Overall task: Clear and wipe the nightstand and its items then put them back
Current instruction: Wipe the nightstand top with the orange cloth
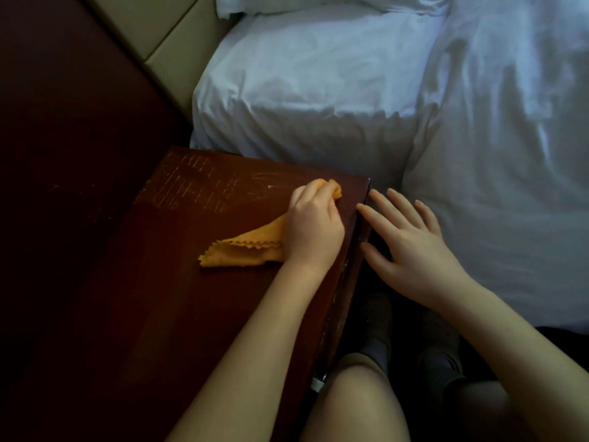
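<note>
Wiping step: left hand [314, 224] grips the cloth [245, 247] on the desk [159, 314], right hand [414, 240] spread, empty, at its edge; next, probably sweep the remaining top.

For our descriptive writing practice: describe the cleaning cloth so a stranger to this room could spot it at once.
Beside the white bed stands a dark red-brown nightstand. On its top, gripped by the left hand, lies the cloth: orange, zigzag-edged, the only bright thing there.

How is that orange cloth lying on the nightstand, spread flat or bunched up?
Bunched, not spread. The left hand grips the orange cloth in a wad on the nightstand; a folded zigzag-edged tail trails out.
</note>
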